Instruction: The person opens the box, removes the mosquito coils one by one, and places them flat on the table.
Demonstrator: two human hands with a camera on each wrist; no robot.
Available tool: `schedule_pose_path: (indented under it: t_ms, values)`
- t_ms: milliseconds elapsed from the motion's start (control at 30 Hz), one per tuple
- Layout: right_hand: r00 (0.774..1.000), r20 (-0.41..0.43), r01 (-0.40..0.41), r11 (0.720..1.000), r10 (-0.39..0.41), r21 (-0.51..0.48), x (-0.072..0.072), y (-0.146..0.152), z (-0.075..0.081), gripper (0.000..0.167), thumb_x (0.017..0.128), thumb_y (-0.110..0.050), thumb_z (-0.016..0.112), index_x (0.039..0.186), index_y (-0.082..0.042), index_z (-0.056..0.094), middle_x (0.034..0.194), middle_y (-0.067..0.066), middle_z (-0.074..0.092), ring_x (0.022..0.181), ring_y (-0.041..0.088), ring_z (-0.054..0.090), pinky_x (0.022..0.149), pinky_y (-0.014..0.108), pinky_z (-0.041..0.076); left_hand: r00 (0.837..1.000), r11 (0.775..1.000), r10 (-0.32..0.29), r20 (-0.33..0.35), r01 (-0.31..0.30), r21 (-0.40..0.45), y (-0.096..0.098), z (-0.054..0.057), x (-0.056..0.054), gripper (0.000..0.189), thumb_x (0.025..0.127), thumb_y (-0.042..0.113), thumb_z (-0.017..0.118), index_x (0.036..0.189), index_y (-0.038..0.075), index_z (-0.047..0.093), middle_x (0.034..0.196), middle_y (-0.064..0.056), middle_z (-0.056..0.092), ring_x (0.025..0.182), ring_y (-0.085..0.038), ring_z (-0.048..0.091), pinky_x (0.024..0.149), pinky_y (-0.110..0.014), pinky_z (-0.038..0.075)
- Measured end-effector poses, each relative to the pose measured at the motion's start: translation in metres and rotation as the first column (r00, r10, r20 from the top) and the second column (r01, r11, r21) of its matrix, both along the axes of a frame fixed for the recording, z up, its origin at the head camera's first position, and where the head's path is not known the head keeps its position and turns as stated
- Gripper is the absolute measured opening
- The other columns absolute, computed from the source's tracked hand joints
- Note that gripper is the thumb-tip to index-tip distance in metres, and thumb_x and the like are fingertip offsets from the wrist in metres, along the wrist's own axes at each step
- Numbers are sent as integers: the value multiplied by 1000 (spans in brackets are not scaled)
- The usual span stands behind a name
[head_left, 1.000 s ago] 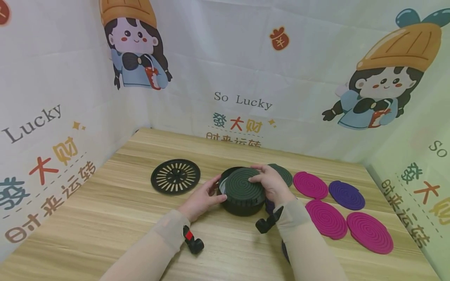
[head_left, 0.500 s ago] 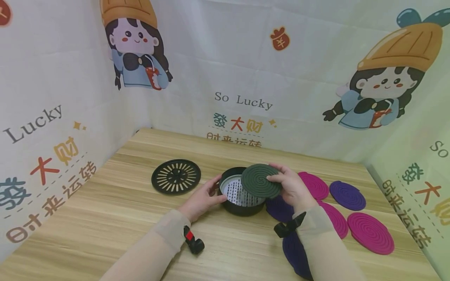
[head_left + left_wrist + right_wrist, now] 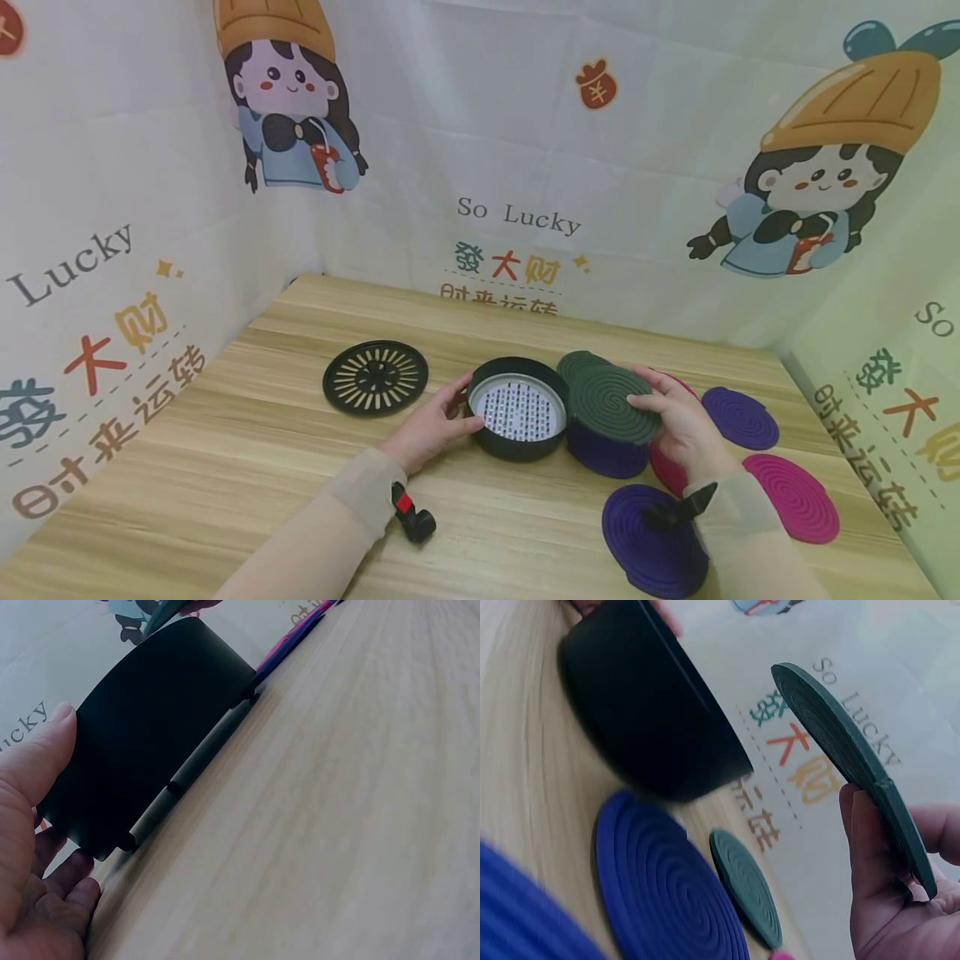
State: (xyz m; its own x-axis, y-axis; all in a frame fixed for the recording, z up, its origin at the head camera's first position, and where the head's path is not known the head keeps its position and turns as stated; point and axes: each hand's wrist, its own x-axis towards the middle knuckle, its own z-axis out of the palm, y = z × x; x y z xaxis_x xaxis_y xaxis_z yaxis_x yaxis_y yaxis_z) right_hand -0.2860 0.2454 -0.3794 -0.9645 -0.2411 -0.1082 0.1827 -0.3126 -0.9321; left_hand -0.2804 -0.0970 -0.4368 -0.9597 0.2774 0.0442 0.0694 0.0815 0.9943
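Note:
A round black mosquito coil holder point(image 3: 517, 451) stands on the table, its lid off and a pale perforated plate visible inside. My left hand point(image 3: 429, 427) grips its left side, thumb on the near wall; the left wrist view shows the fingers around the holder's lower edge point(image 3: 142, 720). To the right, my right hand point(image 3: 684, 423) pinches a dark green mosquito coil point(image 3: 609, 405) at its right edge. The right wrist view shows this coil point(image 3: 832, 735) raised and tilted, apart from the holder. Beneath it lie a purple coil point(image 3: 607, 460) and another green coil point(image 3: 581, 364).
The black slotted lid point(image 3: 375, 402) lies at the left of the holder. Further coils lie flat on the right: a purple one point(image 3: 740, 417), a pink one point(image 3: 791, 497) and, nearer me, another purple one point(image 3: 637, 558). A printed cloth point(image 3: 420, 125) hangs behind the table.
My right hand has moved rightward with the green coil, from over the holder to beside it, uncovering the perforated plate. The left hand has stayed on the holder.

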Motion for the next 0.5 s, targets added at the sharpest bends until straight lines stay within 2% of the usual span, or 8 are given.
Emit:
schedule_pose_path:
  t_ms: [100, 267, 500]
  values:
    - [1000, 15, 18, 1000, -18, -8, 6, 12, -2, 37, 93, 11, 48, 115, -17, 53, 94, 2, 68, 78, 11, 69, 66, 23, 58, 1000, 1000, 4, 2, -4, 2, 0, -8, -6, 80, 84, 4, 72, 151, 4, 28, 153, -22, 28, 141, -35, 24, 116, -42, 21]
    - [1000, -11, 2, 999, -3, -33, 16, 31, -7, 37, 94, 11, 46, 112, -19, 58, 94, 3, 68, 79, 12, 70, 67, 23, 58, 1000, 1000, 7, -3, -7, 7, 0, -22, -14, 80, 84, 8, 73, 151, 9, 30, 154, -18, 28, 141, -33, 24, 116, -41, 22]
    - [999, -32, 2, 1000, -2, -11, 32, 56, -17, 40, 94, 10, 47, 110, -24, 62, 102, 1, 66, 84, 12, 69, 71, 24, 58, 1000, 1000, 7, -19, -7, -2, 1, -25, -15, 79, 84, 9, 73, 151, 9, 31, 154, -17, 29, 141, -33, 26, 115, -41, 23]
